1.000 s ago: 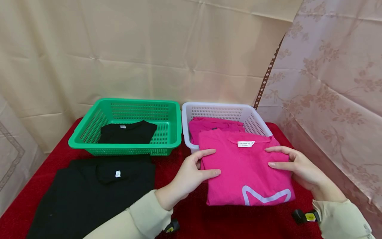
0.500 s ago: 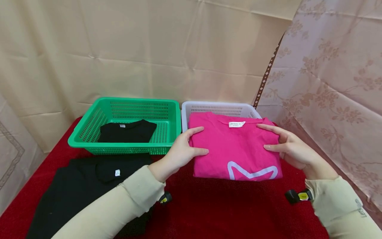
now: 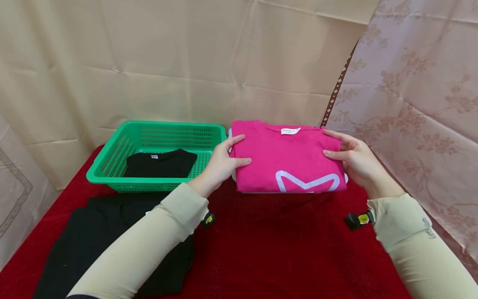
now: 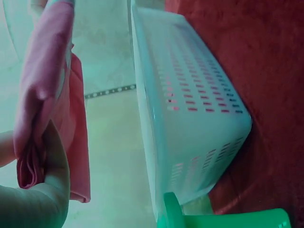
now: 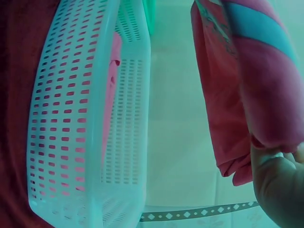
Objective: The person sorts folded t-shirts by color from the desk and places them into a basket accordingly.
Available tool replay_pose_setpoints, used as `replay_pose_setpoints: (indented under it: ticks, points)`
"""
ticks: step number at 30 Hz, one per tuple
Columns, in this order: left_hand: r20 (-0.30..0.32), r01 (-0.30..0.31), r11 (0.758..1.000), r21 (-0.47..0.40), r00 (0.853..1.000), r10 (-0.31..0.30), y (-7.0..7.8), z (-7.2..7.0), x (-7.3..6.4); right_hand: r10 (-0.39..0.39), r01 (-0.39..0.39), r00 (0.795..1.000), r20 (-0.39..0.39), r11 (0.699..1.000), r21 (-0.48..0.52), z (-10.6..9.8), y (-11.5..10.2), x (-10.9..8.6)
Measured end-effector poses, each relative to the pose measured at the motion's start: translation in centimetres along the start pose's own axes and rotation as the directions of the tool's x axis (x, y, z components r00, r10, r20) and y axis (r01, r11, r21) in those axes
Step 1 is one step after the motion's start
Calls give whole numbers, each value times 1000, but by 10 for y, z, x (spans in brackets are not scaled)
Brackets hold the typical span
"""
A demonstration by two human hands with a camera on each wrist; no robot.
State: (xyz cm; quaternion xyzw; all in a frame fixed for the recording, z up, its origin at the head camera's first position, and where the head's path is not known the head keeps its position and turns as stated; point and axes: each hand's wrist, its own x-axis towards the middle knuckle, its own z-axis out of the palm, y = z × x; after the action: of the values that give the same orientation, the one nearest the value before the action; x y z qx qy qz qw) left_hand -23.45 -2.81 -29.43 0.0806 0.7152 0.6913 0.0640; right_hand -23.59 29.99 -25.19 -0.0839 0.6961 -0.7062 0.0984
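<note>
A folded pink shirt (image 3: pixel 284 153) with a white neck label and part of a pale star outline is held up by both hands. My left hand (image 3: pixel 220 164) pinches its left side, thumb on top. On the opposite side my right hand (image 3: pixel 360 162) pinches it the same way. Both wrist views show the shirt raised above the rim of the white basket (image 4: pixel 199 90), apart from it. Inside that basket lies another pink garment (image 5: pixel 111 90), seen in the right wrist view. From the head, the held shirt hides most of the white basket.
To the left stands a green basket (image 3: pixel 157 186) with a folded black garment (image 3: pixel 160 165) in it. In front of that, a larger folded black garment (image 3: pixel 89 245) lies on the red cloth (image 3: pixel 291 245), partly under my left arm. Curtains (image 3: pixel 157 62) hang behind.
Both hands have carried the pink shirt away from me and slightly left, from in front of the white basket to over it. The baskets and black garments have stayed put.
</note>
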Motion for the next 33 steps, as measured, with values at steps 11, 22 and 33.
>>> replay_pose_setpoints:
  ticks: [11, 22, 33]
  points:
    - [-109, -28, 1000, 10, 994, 29, 1, 1, 31, -88, 75, 941, -327, 996, -52, 9, 8, 34]
    - [-189, -70, 992, 109, 978, 89, -15, 10, 59, -68, 9, 900, -430, 991, -136, 7, 25, 58]
    - [-206, -36, 981, 192, 976, 76, -26, 13, 65, -68, 36, 884, -462, 996, -77, 4, 43, 68]
